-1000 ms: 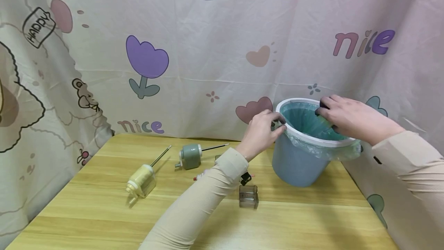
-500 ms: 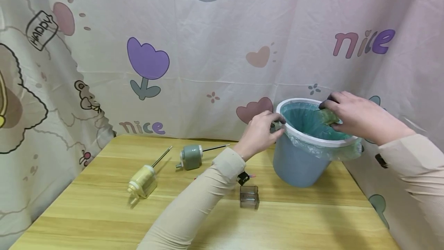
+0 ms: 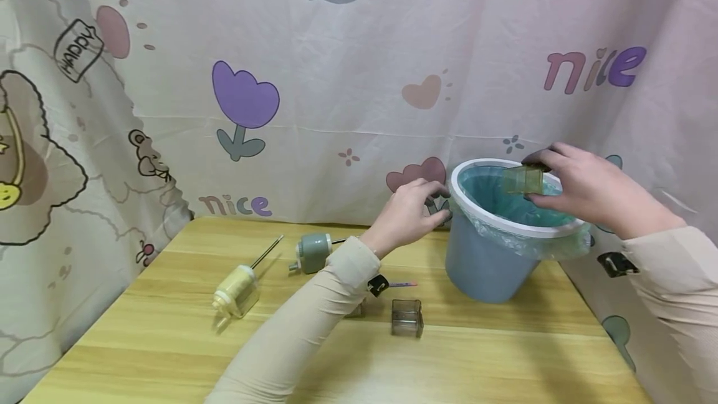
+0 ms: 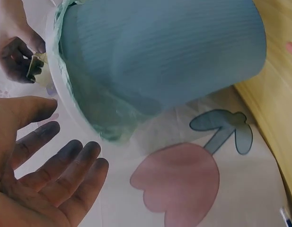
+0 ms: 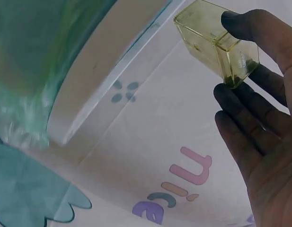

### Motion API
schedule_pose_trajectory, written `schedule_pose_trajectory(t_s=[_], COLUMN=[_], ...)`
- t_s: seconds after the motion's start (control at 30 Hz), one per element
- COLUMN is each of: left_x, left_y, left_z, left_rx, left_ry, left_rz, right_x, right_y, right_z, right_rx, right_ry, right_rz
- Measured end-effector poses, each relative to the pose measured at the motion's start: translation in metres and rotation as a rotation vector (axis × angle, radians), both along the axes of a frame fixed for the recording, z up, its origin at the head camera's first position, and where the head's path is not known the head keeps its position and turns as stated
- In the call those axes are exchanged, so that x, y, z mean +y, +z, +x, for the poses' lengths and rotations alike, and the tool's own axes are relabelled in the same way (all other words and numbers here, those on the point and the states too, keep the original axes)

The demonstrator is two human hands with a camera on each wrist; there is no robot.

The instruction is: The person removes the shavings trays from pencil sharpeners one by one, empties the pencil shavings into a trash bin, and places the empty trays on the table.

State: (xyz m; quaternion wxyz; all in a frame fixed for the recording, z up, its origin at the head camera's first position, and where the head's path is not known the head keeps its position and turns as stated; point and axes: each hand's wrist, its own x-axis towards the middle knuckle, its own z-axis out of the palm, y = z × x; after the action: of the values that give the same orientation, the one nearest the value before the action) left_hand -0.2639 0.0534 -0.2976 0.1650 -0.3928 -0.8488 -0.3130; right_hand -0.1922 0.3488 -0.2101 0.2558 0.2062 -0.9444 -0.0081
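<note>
My right hand (image 3: 594, 186) pinches a small clear yellow plastic box (image 3: 523, 179) between thumb and fingers, over the mouth of a blue-grey bin (image 3: 488, 260). Seen from the right wrist, the box (image 5: 207, 40) is see-through and tilted, with dark bits near its lower corner. A thin green liner (image 3: 552, 243) is folded over the bin's white rim. Just left of that rim is my left hand (image 3: 405, 214), holding nothing. In the left wrist view its fingers are spread and slightly bent, with dark smudges on the tips.
A yellow crank pencil sharpener (image 3: 238, 288) and a grey-green one (image 3: 314, 253), each with a pencil in it, lie on the wooden table. A smoky clear box (image 3: 407, 318) and a thin pencil-like stick (image 3: 405, 284) lie nearer the middle. A printed curtain (image 3: 348, 80) hangs behind.
My right hand has lifted the yellow box up from inside the bin, toward the right rim. My left hand has come off the rim and moved slightly left.
</note>
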Motion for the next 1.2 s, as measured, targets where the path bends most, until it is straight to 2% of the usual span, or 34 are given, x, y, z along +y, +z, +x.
schedule_pose_trajectory(t_s=[0.13, 0.3, 0.67, 0.97, 1.2], left_x=[-0.014, -0.033, -0.077, -0.12, -0.155], left_y=[0.002, 0.003, -0.003, -0.012, -0.017], left_z=[-0.001, -0.001, 0.002, 0.009, 0.017], left_rx=[-0.002, 0.001, -0.021, -0.01, -0.017], left_ry=[0.004, 0.013, 0.051, 0.098, 0.136], left_rz=[-0.003, -0.013, -0.03, -0.047, -0.041], right_x=[-0.004, -0.013, -0.041, -0.081, -0.111], right_y=[-0.003, -0.008, -0.023, -0.047, -0.066], right_z=[0.002, 0.004, 0.007, 0.01, 0.007], right_rx=[0.042, 0.004, 0.067, 0.004, -0.052], right_ry=[0.027, 0.023, 0.12, 0.18, 0.218], right_rz=[-0.053, -0.142, -0.218, -0.334, -0.375])
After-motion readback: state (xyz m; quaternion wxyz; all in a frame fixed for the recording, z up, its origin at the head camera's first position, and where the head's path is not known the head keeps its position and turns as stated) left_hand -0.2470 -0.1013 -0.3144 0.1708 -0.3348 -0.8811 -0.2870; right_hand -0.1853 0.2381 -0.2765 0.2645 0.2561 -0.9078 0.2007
